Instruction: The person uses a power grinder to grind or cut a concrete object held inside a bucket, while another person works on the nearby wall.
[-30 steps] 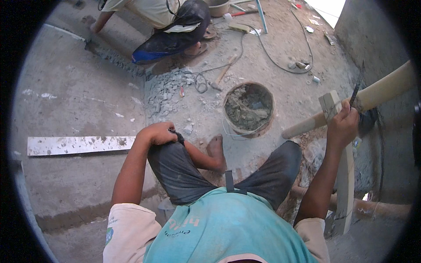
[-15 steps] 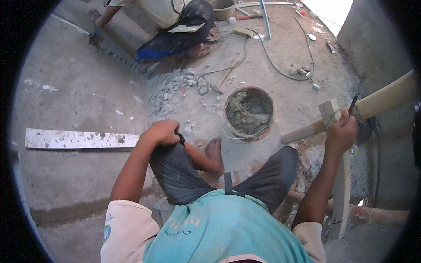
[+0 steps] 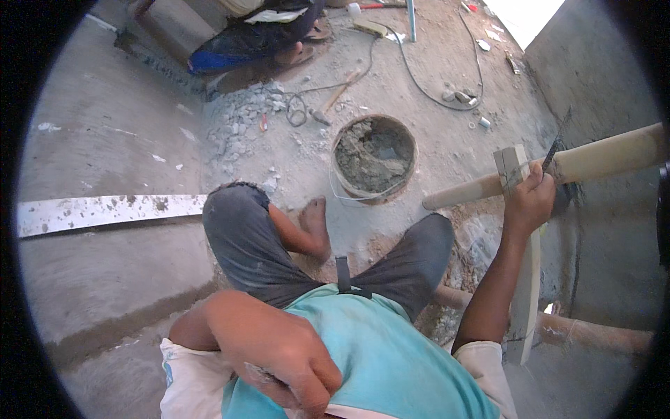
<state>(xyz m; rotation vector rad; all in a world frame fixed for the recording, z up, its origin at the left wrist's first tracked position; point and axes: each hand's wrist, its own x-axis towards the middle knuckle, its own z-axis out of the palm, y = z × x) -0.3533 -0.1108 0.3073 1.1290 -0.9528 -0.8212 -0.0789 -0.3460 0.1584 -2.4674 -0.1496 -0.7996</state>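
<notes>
My left hand (image 3: 289, 356) is raised close in front of my chest, over the turquoise shirt (image 3: 370, 342). Its fingers are curled and a grey smear marks it; anything inside them is hidden. On the right side, my right hand (image 3: 528, 204) is closed around the lower end of a thin dark rod (image 3: 556, 145), which slants up and away. Right beside that hand stands a narrow grey board (image 3: 511, 165), upright against a pale round pole (image 3: 607, 155). A bucket (image 3: 412, 157) of wet grey mortar (image 3: 370, 157) sits on the floor beyond my knees.
Rubble (image 3: 237, 122), a hammer (image 3: 335, 99) and a looping cable (image 3: 426, 89) lie on the dusty floor. Another person (image 3: 258, 45) crouches at the far left. A mortar-spattered white strip (image 3: 105, 213) runs along the left. A brownish pipe (image 3: 593, 335) lies low at the right.
My left hand has left my knee and come up to my chest. My right hand keeps its grip by the board. The view has shifted, so the bucket appears higher and further left.
</notes>
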